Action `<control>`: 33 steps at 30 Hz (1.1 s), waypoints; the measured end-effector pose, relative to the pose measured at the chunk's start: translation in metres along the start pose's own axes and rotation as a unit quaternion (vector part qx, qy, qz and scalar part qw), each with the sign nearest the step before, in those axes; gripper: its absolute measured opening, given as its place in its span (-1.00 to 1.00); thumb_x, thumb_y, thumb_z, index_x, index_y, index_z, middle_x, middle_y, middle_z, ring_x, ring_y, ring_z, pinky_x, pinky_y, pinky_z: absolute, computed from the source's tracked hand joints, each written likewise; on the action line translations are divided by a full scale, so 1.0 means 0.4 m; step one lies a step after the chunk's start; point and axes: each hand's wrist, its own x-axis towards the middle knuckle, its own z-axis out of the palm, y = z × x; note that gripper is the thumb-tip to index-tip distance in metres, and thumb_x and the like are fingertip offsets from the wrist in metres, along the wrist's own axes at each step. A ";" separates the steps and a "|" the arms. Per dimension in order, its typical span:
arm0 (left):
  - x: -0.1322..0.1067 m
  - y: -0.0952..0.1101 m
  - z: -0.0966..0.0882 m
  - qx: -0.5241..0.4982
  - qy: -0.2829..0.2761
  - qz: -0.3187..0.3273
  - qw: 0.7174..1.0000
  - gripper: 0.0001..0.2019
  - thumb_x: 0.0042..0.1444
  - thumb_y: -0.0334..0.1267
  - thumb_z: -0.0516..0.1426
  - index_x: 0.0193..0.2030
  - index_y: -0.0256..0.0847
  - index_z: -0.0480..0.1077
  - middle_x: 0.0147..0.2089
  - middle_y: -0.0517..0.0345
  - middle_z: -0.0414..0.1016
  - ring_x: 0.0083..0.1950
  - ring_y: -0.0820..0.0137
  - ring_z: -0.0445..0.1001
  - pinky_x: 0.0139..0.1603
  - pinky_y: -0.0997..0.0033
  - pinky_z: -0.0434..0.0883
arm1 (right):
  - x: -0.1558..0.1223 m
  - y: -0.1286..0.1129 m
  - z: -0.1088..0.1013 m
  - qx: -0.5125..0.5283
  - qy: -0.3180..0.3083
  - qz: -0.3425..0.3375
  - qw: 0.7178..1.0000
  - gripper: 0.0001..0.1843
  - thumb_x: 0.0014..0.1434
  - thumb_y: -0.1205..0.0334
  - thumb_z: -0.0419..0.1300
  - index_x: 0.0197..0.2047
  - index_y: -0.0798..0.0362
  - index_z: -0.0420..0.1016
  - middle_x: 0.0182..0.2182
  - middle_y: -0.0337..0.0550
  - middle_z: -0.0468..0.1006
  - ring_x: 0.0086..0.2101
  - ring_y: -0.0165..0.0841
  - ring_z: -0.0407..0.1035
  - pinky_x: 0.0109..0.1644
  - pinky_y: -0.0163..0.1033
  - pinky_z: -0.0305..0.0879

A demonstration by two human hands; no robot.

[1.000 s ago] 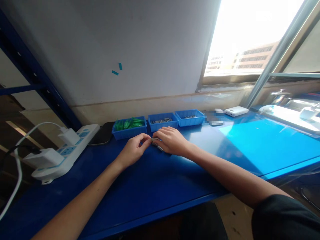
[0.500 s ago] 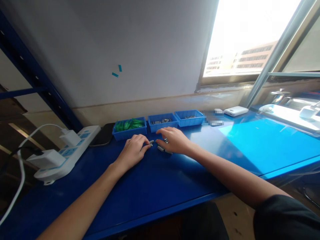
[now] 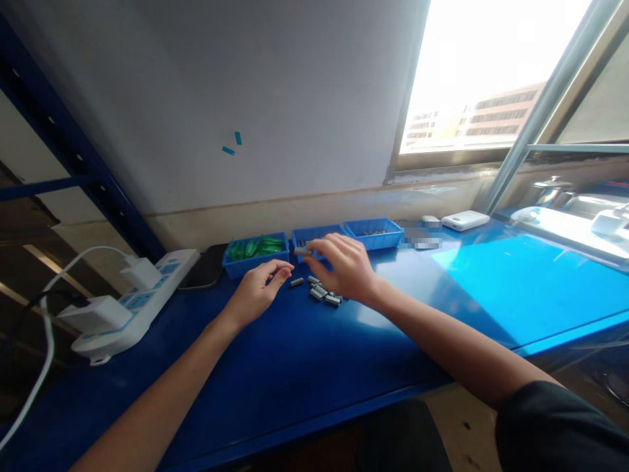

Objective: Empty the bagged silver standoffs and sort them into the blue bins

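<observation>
My right hand (image 3: 344, 265) is raised over the blue table, pinching a small grey metal cylinder (image 3: 303, 251) between thumb and fingertips. It is held level in front of the middle blue bin (image 3: 314, 233). To its left is my left hand (image 3: 258, 288), with thumb and forefinger closed together; anything between them is hidden. One loose metal cylinder (image 3: 297, 282) lies on the table just right of the left fingertips. Below my right hand lies a loose group of similar metal cylinders (image 3: 317, 294), partly covered by that hand.
A blue bin of green pieces (image 3: 258, 247) and a right-hand bin with small metal parts (image 3: 373, 235) flank the middle bin. At left are a black phone (image 3: 202, 267) and a white power strip (image 3: 142, 301) with cables. A white box-shaped device (image 3: 464, 219) lies at back right.
My right hand has risen from the table with a metal cylinder in its fingers. My left hand has drawn slightly left, away from the cylinder it was touching.
</observation>
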 end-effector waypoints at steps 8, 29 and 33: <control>0.011 -0.057 0.052 0.181 -0.033 0.033 0.982 -0.71 0.22 -0.06 0.01 -0.20 -0.17 0.46 -0.14 0.06 0.51 -0.06 0.21 0.39 -0.04 0.20 0.32 | -0.020 0.096 0.032 -0.069 -0.157 0.167 0.971 -0.65 0.25 0.13 0.07 0.02 0.13 0.37 -0.13 0.05 0.49 -0.09 -0.18 0.32 -0.06 -0.16 0.21; -0.021 0.024 0.065 0.142 -0.115 0.118 0.976 -0.87 0.21 -0.24 0.04 -0.20 -0.14 0.40 -0.15 0.08 0.42 -0.12 0.28 0.36 -0.06 0.26 0.34 | 0.006 0.075 -0.006 -0.115 -0.177 0.230 0.950 -0.60 0.20 0.05 0.12 0.00 0.13 0.38 -0.15 0.11 0.50 -0.13 -0.07 0.35 -0.12 -0.06 0.20; -0.016 -0.001 0.055 0.114 -0.099 0.075 0.986 -0.89 0.18 -0.19 0.07 -0.27 -0.16 0.34 -0.27 0.13 0.42 -0.20 0.31 0.36 -0.16 0.31 0.32 | -0.042 0.019 0.001 0.000 -0.289 0.112 0.951 -0.66 0.20 0.03 0.14 -0.04 0.04 0.42 -0.16 -0.02 0.51 -0.11 -0.17 0.35 -0.11 -0.15 0.20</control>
